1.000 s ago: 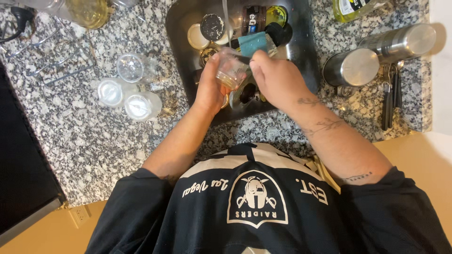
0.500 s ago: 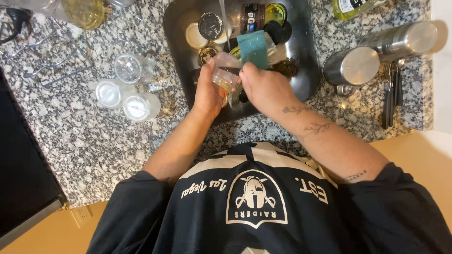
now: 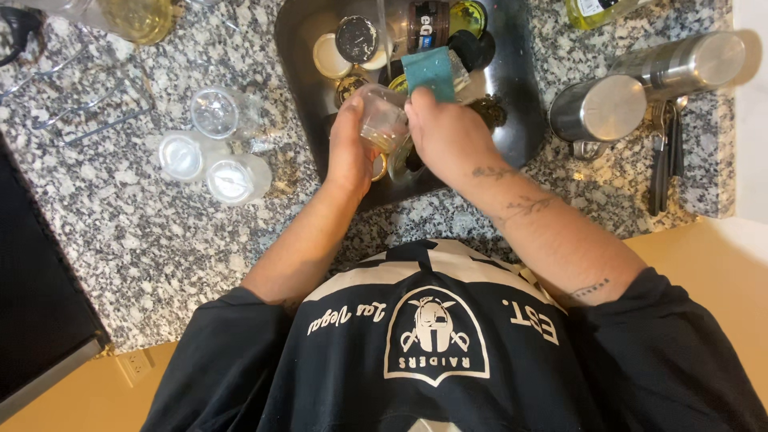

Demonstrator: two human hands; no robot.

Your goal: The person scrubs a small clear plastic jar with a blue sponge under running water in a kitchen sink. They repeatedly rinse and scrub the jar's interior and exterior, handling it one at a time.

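Note:
Over the steel sink (image 3: 520,120) my left hand (image 3: 350,156) grips a clear glass jar (image 3: 382,118), tilted on its side. My right hand (image 3: 448,136) holds a teal sponge (image 3: 430,72) against the jar's mouth. Below the hands, several lids (image 3: 330,54) and dark jars (image 3: 426,24) lie in the sink basin. A thin stream of water falls at the back of the basin.
Three clear jars (image 3: 210,152) stand upside down on the granite counter (image 3: 120,232) left of the sink. Two steel tumblers (image 3: 640,88) lie right of it, beside utensils (image 3: 664,152). A yellowish bottle (image 3: 596,10) stands at the back, and a black appliance (image 3: 32,304) is at far left.
Both hands have lifted the jar slightly toward the back of the sink, and the right hand has shifted the sponge from inside the jar to its rim.

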